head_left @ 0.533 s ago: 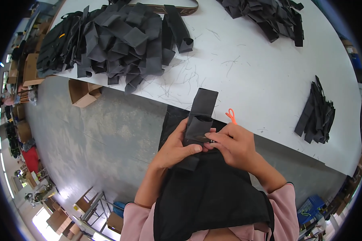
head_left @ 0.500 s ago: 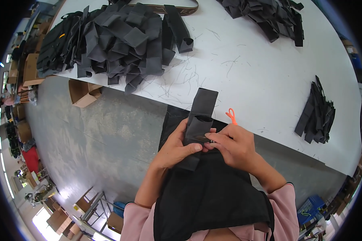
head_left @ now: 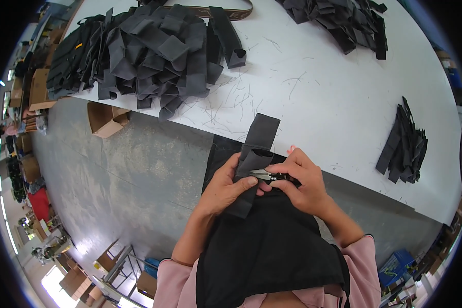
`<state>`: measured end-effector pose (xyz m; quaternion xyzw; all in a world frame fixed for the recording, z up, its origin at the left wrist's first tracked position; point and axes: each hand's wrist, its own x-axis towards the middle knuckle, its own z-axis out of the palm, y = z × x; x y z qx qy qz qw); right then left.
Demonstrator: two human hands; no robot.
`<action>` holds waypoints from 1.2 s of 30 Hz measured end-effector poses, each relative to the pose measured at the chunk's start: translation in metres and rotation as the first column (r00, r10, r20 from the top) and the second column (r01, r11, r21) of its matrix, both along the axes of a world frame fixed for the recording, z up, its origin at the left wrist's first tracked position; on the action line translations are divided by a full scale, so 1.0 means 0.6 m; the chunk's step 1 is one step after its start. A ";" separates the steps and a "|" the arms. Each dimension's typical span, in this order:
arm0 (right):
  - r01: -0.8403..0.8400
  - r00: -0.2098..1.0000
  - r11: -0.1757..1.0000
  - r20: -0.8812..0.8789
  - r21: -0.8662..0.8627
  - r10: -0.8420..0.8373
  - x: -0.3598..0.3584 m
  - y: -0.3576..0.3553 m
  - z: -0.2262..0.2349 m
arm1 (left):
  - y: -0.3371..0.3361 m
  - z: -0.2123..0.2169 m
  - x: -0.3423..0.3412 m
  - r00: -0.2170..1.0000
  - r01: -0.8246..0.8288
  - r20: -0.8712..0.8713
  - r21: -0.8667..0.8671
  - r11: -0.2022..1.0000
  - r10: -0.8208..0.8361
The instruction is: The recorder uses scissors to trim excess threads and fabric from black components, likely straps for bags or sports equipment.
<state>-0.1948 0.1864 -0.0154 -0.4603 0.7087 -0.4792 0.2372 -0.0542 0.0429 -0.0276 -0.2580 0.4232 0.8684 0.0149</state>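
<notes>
My left hand (head_left: 219, 189) holds a black fabric strip (head_left: 262, 131) with a folded loop in its middle, its thumb pressed on the lower part and its upper end reaching over the table's near edge. In my right hand (head_left: 306, 187) is a pair of thread snips (head_left: 262, 175); the pale metal blades point left, lying against the strip just below the loop and near my left thumb. A bit of orange shows above the right fingers. Whether the blades are closed on a thread is too small to tell.
The white table (head_left: 339, 108) carries a large heap of black strips (head_left: 156, 56) at left, a second heap (head_left: 339, 25) at the far right and a smaller bundle (head_left: 404, 146) near the right. Loose threads litter its top. A cardboard box (head_left: 103, 122) stands below on the left.
My right hand has turned, so the snips' blades now show against the strip, and less of the orange loop is visible. The strip has tilted slightly; my left hand has barely moved.
</notes>
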 end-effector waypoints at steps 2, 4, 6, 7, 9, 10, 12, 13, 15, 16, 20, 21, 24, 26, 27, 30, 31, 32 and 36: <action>-0.032 0.999 0.999 -0.013 0.032 0.033 -0.008 -0.005 0.010 | -0.005 0.000 0.003 0.998 0.055 0.013 0.055 0.997 -0.056; -0.066 0.997 0.996 -0.027 0.063 0.068 -0.012 -0.008 0.012 | -0.008 0.002 0.003 0.997 0.075 0.015 0.076 0.994 -0.077; -0.102 0.993 0.994 -0.057 0.025 0.103 -0.014 -0.011 0.010 | -0.009 0.004 0.000 0.995 0.095 0.014 0.098 0.991 -0.097; -0.104 0.993 0.994 -0.057 0.025 0.105 -0.013 -0.012 0.009 | -0.008 0.007 0.000 0.995 0.095 0.022 0.104 0.990 -0.097; -0.116 0.976 0.993 -0.189 -0.018 0.110 -0.012 -0.012 0.006 | -0.007 0.009 -0.001 0.995 0.094 0.030 0.110 0.990 -0.098; -0.116 0.976 0.993 -0.190 -0.019 0.110 -0.010 -0.012 0.004 | -0.007 0.009 0.000 0.995 0.095 0.017 0.093 0.991 -0.097; -0.118 0.936 0.992 -0.339 -0.051 0.094 -0.004 -0.009 0.003 | -0.006 0.007 0.001 0.995 0.100 0.001 0.078 0.992 -0.100; -0.116 0.936 0.992 -0.340 -0.051 0.092 -0.001 -0.008 0.001 | -0.005 0.002 0.001 0.996 0.085 -0.010 0.095 0.992 -0.085; -0.079 0.920 0.995 -0.388 -0.053 0.053 0.005 -0.005 -0.001 | -0.003 0.001 -0.003 0.997 0.077 -0.025 0.113 0.991 -0.074; -0.074 0.918 0.996 -0.393 -0.051 0.048 0.006 -0.003 0.000 | -0.001 0.002 -0.007 0.998 0.037 0.039 0.109 0.993 -0.041; 0.011 0.961 1.000 -0.275 -0.021 -0.016 0.000 0.024 0.011 | 0.003 -0.002 -0.010 0.994 -0.097 0.067 0.168 0.981 0.087; 0.045 0.973 0.999 -0.229 0.000 -0.044 -0.004 0.031 0.015 | 0.001 -0.003 -0.010 0.994 -0.097 0.063 0.166 0.981 0.087; 0.271 0.949 0.962 -0.168 0.002 -0.267 -0.008 0.035 0.021 | -0.003 -0.004 -0.014 0.996 -0.084 0.042 0.014 0.996 0.083; 0.299 0.935 0.954 -0.189 -0.034 -0.300 -0.009 0.016 0.018 | -0.001 0.005 -0.021 0.998 -0.056 0.009 0.023 0.998 0.056; 0.289 0.925 0.955 -0.237 -0.063 -0.296 -0.009 0.008 0.015 | 0.001 0.009 -0.023 0.999 -0.052 0.005 0.021 0.998 0.052; 0.286 0.908 0.953 -0.291 -0.096 -0.302 -0.007 -0.011 0.006 | 0.005 0.019 -0.024 0.998 -0.054 0.014 0.057 0.997 0.053; 0.298 0.902 0.950 -0.298 -0.092 -0.312 -0.007 -0.015 0.005 | 0.006 0.020 -0.022 0.998 -0.063 0.017 0.064 0.996 0.062; 0.295 0.902 0.951 -0.300 -0.095 -0.310 -0.008 -0.016 0.004 | 0.008 0.020 -0.022 0.997 -0.072 0.021 0.071 0.995 0.071; 0.236 0.881 0.966 -0.397 -0.104 -0.257 -0.007 -0.016 0.002 | 0.011 0.023 -0.022 0.996 -0.083 0.020 0.088 0.993 0.082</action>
